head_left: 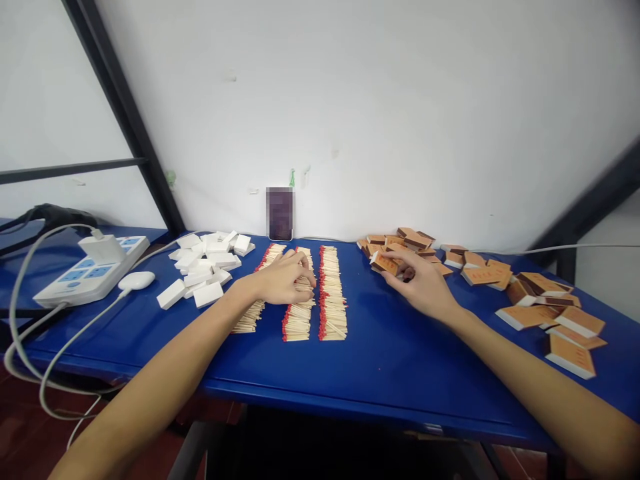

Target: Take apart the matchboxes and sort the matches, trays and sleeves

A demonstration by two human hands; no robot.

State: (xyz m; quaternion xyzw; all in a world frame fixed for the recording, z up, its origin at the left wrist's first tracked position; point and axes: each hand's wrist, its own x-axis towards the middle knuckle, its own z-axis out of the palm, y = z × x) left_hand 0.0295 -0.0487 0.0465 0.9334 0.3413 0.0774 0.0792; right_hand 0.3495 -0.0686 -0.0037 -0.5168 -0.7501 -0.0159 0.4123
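Three rows of red-tipped matches [327,293] lie in the middle of the blue table [380,373]. My left hand [286,277] rests on the left and middle rows, fingers curled down onto the sticks. My right hand [420,283] reaches to a heap of orange matchbox sleeves [400,248] and its fingers close around one orange sleeve [384,263] at the heap's near edge. A pile of white inner trays [205,263] sits to the left of the matches.
More orange sleeves [550,307] are scattered along the table's right side. A white power strip [93,270] with a plug and trailing cables lies at the far left. A phone [280,213] leans upright against the white wall behind the matches. Black metal struts run at both sides.
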